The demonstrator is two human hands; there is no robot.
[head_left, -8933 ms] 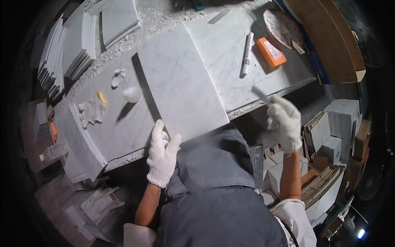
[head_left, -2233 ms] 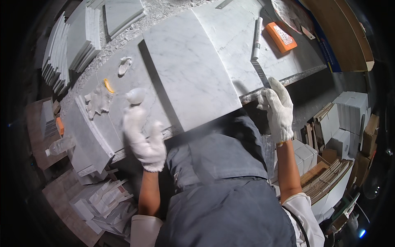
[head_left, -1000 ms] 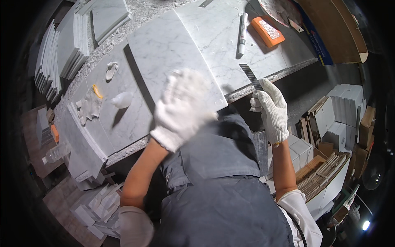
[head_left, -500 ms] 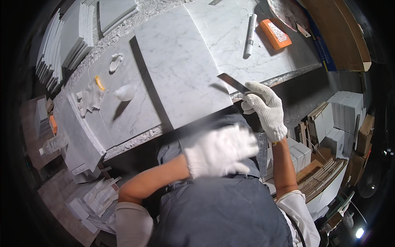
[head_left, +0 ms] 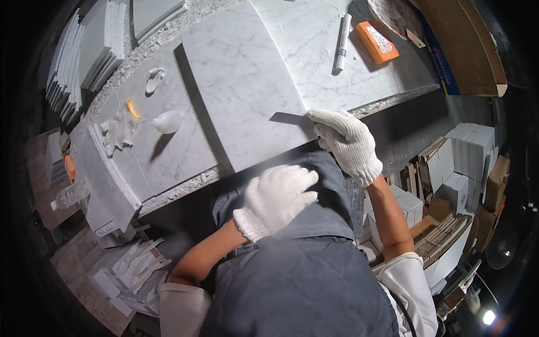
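Well left of the marble tile [head_left: 241, 84], a clear bottle [head_left: 70, 195] lies on its side; whether it holds anything, I cannot tell. Between it and the tile sits a translucent white bulb [head_left: 168, 122], contents unclear. The tile itself lies on the surface [head_left: 345, 90], now uncovered: the left hand [head_left: 278, 197], over it a second ago, is at its near side above the lap, empty, fingers loosely curled. The right hand [head_left: 345, 137], at the tile's right edge, pinches a thin metal blade [head_left: 289, 118], which has swung across the near right corner, so the work seems to be centred there; contact is unclear. The hands are apart. Beyond the tile's right side, a round dish [head_left: 394, 16] holds pale residue; farther right, a white carton [head_left: 446, 259] apparently holds brown sheets.
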